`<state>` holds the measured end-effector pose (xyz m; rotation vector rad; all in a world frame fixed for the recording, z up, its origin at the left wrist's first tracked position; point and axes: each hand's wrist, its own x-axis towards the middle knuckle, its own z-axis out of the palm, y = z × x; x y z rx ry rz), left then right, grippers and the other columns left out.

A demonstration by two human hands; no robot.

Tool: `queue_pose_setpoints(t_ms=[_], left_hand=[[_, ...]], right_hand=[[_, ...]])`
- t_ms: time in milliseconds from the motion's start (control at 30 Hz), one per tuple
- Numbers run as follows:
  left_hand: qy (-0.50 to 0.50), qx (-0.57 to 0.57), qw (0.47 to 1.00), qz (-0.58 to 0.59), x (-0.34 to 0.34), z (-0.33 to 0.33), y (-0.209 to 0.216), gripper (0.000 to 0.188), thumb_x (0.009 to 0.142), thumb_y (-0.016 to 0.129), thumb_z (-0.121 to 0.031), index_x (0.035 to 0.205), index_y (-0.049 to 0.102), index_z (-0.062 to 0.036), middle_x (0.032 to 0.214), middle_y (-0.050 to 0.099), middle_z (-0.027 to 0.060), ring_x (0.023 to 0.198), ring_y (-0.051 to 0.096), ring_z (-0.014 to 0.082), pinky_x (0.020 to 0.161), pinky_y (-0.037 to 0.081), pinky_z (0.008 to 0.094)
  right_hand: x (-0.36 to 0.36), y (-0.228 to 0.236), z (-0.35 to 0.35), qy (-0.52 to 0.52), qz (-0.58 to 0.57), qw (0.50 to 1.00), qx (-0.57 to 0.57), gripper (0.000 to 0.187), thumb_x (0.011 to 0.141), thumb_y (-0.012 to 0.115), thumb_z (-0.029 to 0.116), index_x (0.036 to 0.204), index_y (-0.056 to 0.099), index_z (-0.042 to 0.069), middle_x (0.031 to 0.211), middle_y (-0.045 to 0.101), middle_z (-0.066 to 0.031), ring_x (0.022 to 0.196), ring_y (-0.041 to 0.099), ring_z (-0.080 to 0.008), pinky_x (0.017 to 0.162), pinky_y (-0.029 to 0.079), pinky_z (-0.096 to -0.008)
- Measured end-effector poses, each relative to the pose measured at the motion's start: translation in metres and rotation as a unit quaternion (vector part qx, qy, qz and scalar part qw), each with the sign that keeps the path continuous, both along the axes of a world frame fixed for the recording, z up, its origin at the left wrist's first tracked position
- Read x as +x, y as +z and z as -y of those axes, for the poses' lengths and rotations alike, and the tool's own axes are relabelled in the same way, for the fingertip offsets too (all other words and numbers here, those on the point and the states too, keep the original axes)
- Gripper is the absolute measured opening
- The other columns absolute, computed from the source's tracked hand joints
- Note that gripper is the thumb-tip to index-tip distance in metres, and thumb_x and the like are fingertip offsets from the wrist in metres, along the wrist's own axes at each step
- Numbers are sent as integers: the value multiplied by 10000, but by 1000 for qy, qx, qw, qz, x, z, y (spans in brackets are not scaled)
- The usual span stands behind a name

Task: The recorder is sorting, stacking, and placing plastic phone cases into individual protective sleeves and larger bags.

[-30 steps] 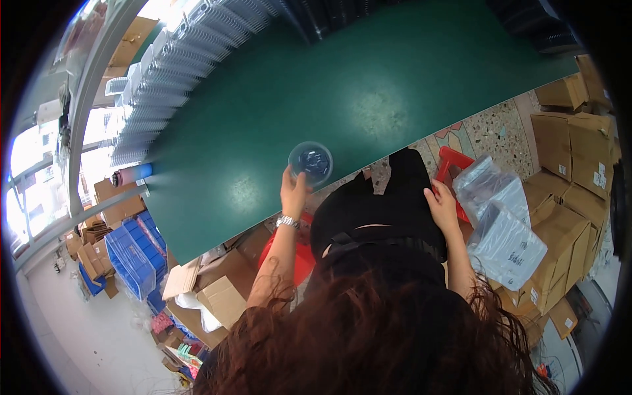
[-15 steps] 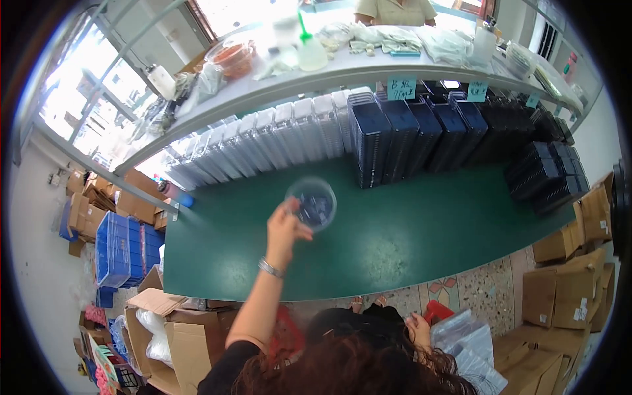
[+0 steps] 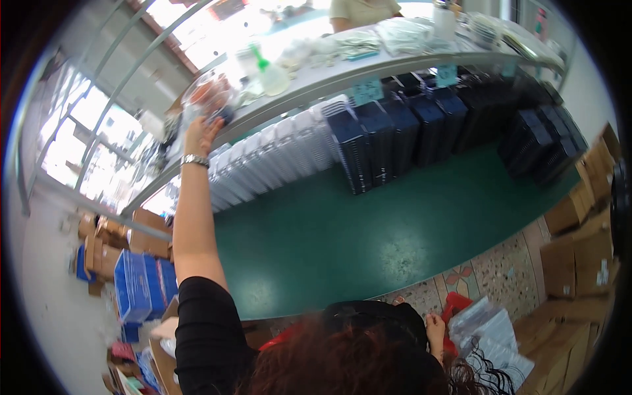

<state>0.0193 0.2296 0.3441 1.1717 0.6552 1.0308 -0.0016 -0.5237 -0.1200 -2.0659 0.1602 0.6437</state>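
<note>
My left arm stretches up to the raised shelf (image 3: 296, 92) at the far left. My left hand (image 3: 203, 137) is closed on a clear round plastic tub with dark blue pieces (image 3: 226, 116) inside, mostly hidden and blurred. Right beside it on the shelf stands a clear bowl with orange-brown contents (image 3: 209, 91); whether the two touch I cannot tell. Low at my right side, my right hand (image 3: 434, 326) hangs near a red stool (image 3: 455, 304) and clear plastic bags (image 3: 490, 322). Its fingers are too small and partly hidden to read.
Under the shelf, stacks of clear trays (image 3: 276, 155) and dark blue trays (image 3: 376, 135) line the back of the green table (image 3: 316, 237). A green-tipped squeeze bottle (image 3: 271, 78) stands on the shelf. Blue crates (image 3: 141, 283) and cardboard boxes (image 3: 573, 257) flank me. A person (image 3: 362, 13) is across the shelf.
My left hand has carried the clear tub from above the table up and left to the shelf beside the bowl. The whole view has turned and shifted. My right hand stays low.
</note>
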Motion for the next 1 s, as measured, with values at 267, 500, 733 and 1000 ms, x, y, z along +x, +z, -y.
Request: queue_pose_setpoints(t_ms=[267, 500, 733, 1000], left_hand=[[-28, 142, 989, 21, -16, 46, -41, 473, 993, 405, -152, 1402, 230, 10, 1373, 358, 242, 1129, 562, 412, 931, 525, 453], [-150, 166, 944, -240, -43, 249, -208, 408, 1000, 445, -354, 703, 517, -83, 556, 491, 26, 448, 468, 116, 401, 379, 254], [-569, 5, 749, -340, -75, 420, -283, 446, 1008, 448, -342, 665, 476, -59, 538, 450, 12, 471, 435, 101, 453, 364, 251], [-633, 37, 702, -323, -18, 450, -308, 344, 1004, 466, -313, 883, 623, -32, 650, 522, -5, 549, 474, 65, 507, 397, 211]], right_hand=[[-58, 57, -4, -112, 4, 993, -38, 384, 888, 603, 285, 1090, 636, -41, 1017, 663, -245, 960, 656, -326, 844, 493, -360], [-101, 76, 1, -165, -9, 986, 1, 398, 899, 586, 380, 976, 675, 0, 913, 678, -195, 863, 653, -320, 771, 491, -384], [-131, 94, 9, -226, 2, 974, 26, 391, 888, 607, 341, 1057, 649, -10, 978, 678, -202, 908, 656, -323, 810, 503, -382], [-201, 111, 44, -360, -49, 931, 34, 389, 902, 615, 295, 1124, 623, -25, 989, 683, -143, 908, 655, -236, 818, 505, -348]])
